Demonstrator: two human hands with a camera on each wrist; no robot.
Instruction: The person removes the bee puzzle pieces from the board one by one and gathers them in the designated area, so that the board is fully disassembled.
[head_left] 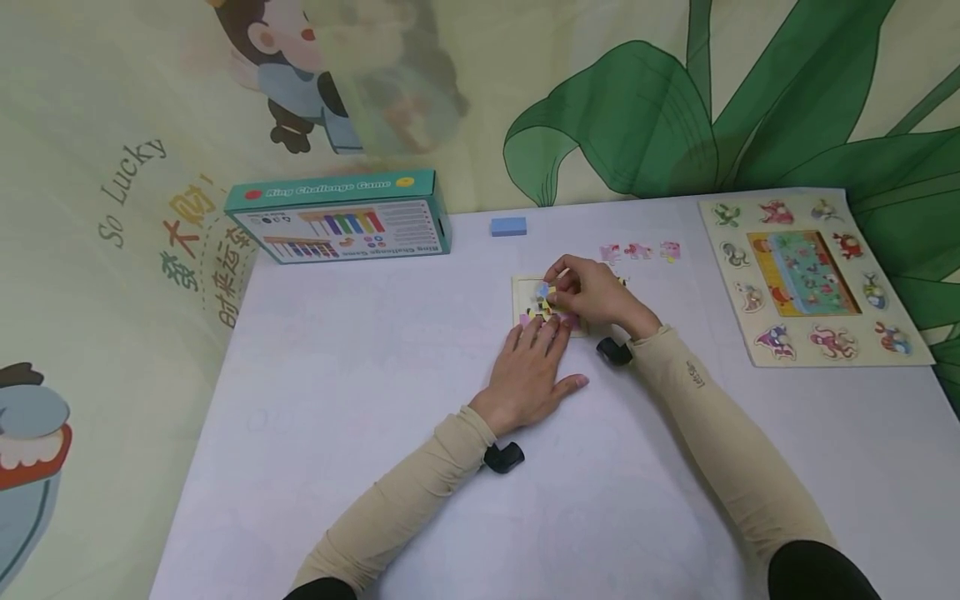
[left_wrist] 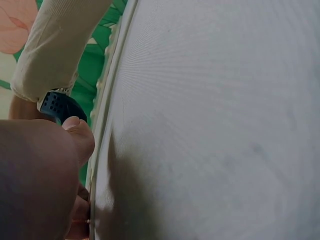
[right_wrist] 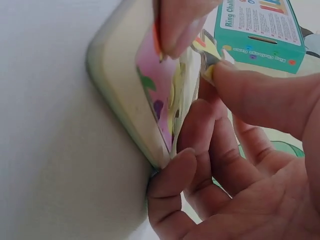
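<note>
A small wooden puzzle board [head_left: 517, 290] with a pale rim lies on the white table, its tray partly filled with pink, yellow and blue pieces. My left hand [head_left: 528, 375] rests with extended fingers on the board's near edge. Over the board, my right hand [head_left: 597, 293] pinches a yellow and dark puzzle piece [right_wrist: 209, 56] between thumb and finger, tilted above the tray. In the right wrist view, a pink puzzle piece [right_wrist: 156, 75] lies inside the frame, and a fingertip of the other hand presses there. Fingers hide part of the board.
Several loose pink puzzle pieces [head_left: 639, 251] lie behind my right hand. A blue block [head_left: 508, 227] sits near the back edge, beside a green game box [head_left: 337, 218]. At the right lies a large animal puzzle board [head_left: 765, 337]. A printed cloth [head_left: 480, 167] hangs behind the table.
</note>
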